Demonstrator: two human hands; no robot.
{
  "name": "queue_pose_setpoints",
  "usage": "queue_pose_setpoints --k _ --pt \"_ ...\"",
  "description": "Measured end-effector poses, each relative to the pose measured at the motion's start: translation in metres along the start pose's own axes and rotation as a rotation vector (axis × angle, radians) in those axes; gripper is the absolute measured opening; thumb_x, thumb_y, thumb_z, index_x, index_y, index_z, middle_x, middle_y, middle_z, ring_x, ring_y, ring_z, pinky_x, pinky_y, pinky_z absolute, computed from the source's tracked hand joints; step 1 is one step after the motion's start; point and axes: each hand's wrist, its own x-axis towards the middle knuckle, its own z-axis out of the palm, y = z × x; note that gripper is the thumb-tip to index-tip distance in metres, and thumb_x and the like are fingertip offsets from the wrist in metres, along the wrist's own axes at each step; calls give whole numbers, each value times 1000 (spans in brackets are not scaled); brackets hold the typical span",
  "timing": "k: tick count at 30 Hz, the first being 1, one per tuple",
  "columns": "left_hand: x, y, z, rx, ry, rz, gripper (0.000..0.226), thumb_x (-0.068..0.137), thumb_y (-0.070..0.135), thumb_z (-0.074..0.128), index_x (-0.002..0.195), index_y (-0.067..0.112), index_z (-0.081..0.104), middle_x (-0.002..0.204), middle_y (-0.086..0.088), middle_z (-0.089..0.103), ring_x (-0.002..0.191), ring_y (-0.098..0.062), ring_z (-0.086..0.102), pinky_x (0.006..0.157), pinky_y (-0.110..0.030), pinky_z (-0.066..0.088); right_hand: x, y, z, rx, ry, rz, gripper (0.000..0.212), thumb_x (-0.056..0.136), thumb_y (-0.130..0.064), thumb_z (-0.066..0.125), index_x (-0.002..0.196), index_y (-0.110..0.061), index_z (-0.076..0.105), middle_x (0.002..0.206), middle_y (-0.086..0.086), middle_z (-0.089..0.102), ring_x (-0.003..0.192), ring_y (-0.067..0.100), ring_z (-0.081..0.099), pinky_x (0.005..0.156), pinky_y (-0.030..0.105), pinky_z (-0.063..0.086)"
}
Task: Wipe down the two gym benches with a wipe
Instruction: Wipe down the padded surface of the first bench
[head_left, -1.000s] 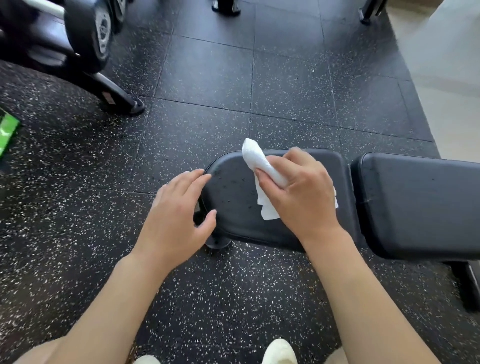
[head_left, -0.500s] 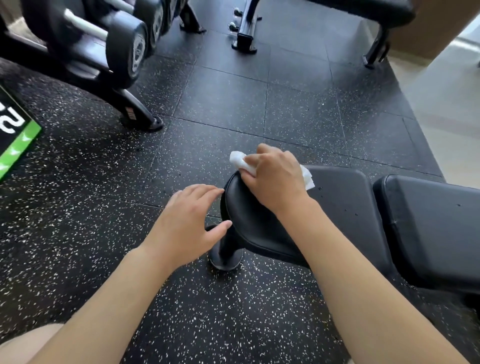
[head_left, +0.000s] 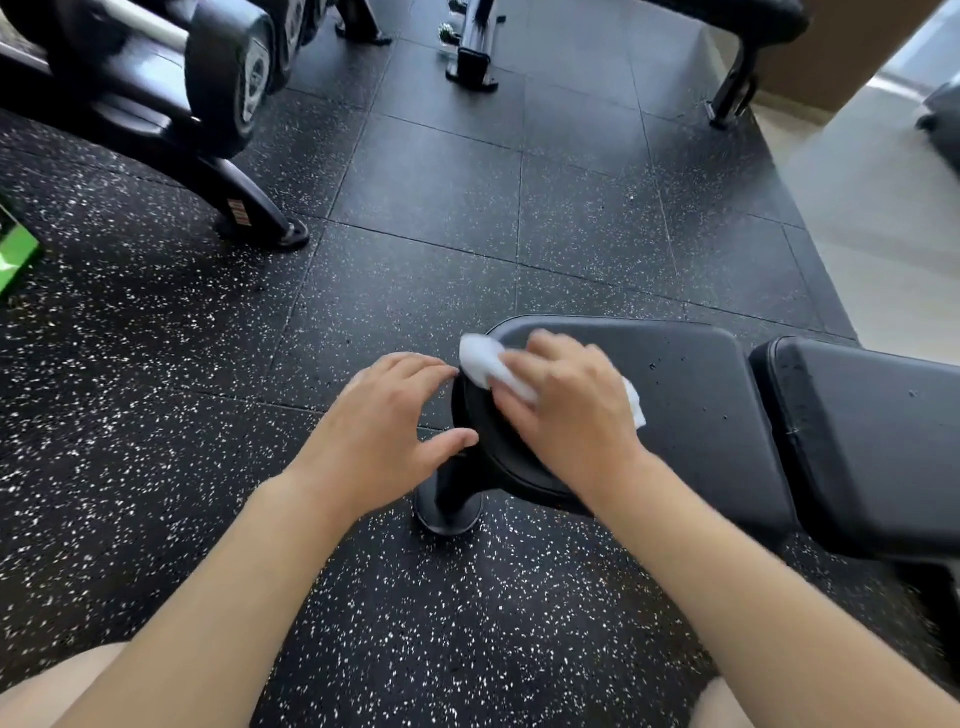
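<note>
A black padded gym bench runs to the right, with its seat pad (head_left: 691, 395) close to me and its back pad (head_left: 872, 447) further right. My right hand (head_left: 566, 410) holds a white wipe (head_left: 485, 361) and presses it on the rounded left end of the seat pad. My left hand (head_left: 384, 431) hovers just left of that end, fingers spread and relaxed, holding nothing. A second black bench (head_left: 727, 21) stands at the top right, mostly cut off by the frame edge.
A dumbbell rack (head_left: 156, 124) with heavy black dumbbells stands at the top left, its foot (head_left: 260, 215) on the speckled rubber floor. A bench base (head_left: 472, 52) sits at top centre. A green-and-black object (head_left: 15, 254) lies at the left edge. Pale flooring (head_left: 883, 234) begins at right.
My right hand has slid the wipe from the top of the seat pad to its left end and now rubs there. The view has tilted up, showing more of the room.
</note>
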Motion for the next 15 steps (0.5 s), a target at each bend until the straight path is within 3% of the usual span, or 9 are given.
queue_pose_setpoints --k 3,6,9,12,15 --pt "2 -2 -2 -6 -13 0 75 87 59 72 148 17 57 149 5 56 143 -13 42 122 -42 35 59 12 10 33 -21 150 34 101 -44 56 91 -16 73 91 3 57 94 32 60 80 39 39" --pt "5 -5 -1 -17 2 10 65 93 51 70 147 16 59 147 4 58 142 -13 43 123 -34 32 72 10 13 39 -43 161 34 101 -45 54 92 -18 73 89 0 52 96 30 60 80 38 38" --pt "10 -9 -4 -39 39 -10 47 101 35 65 143 13 63 142 0 63 138 -16 46 120 -26 29 24 -6 3 65 -31 83 26 99 -38 60 91 -15 71 89 4 57 87 31 60 78 44 44" --pt "14 -12 -8 -48 55 -14 46 100 33 63 142 14 63 140 1 63 136 -16 47 117 -23 28 -42 -18 -7 94 -11 -23 21 95 -34 62 87 -15 67 82 1 53 72 26 52 65 43 43" --pt "14 -5 -1 -49 43 20 46 101 30 61 144 14 61 143 1 61 138 -16 45 114 -11 19 -63 -8 -6 50 -27 -106 21 98 -35 60 99 -18 73 82 -3 51 71 21 47 64 40 41"
